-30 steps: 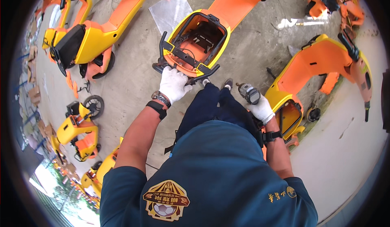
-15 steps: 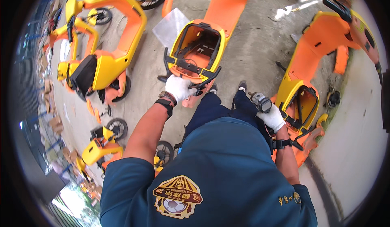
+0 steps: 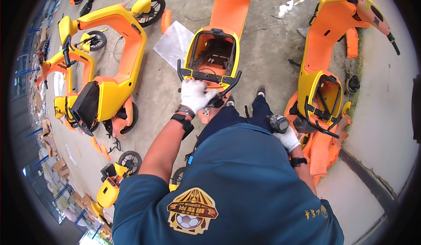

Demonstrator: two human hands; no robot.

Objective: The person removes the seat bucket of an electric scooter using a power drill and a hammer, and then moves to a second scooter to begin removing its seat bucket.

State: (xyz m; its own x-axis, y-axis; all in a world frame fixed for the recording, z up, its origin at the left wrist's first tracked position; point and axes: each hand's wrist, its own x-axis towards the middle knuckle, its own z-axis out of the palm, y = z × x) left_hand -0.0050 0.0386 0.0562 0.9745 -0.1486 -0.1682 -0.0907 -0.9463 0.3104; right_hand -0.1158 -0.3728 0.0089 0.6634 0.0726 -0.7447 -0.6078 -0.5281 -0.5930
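Straight ahead stands a yellow-and-orange scooter (image 3: 239, 56) with its seat opening uncovered. A black rear rack (image 3: 206, 75) runs across its tail. My left hand (image 3: 194, 94), in a white glove, is closed at that tail, just below the rack; its fingertips are hidden. A dark part (image 3: 215, 101) sticks out beside its fingers, and I cannot tell whether it is gripped. My right hand (image 3: 287, 139), also gloved, grips a cordless power driver (image 3: 278, 123) low by my right hip. The driver's handle is mostly hidden by the glove and my shirt.
To the right, by a pale wall (image 3: 386, 100), stands a second scooter (image 3: 324, 56) with its seat opening uncovered. Another yellow scooter (image 3: 116, 78) with a black seat stands left. A clear sheet (image 3: 173, 43) lies on the concrete floor. Loose wheels and orange panels lie around.
My right hand has drawn the power driver down, closer to my body. My left hand stays at the scooter's tail, its back turned up more. The whole view has shifted slightly.
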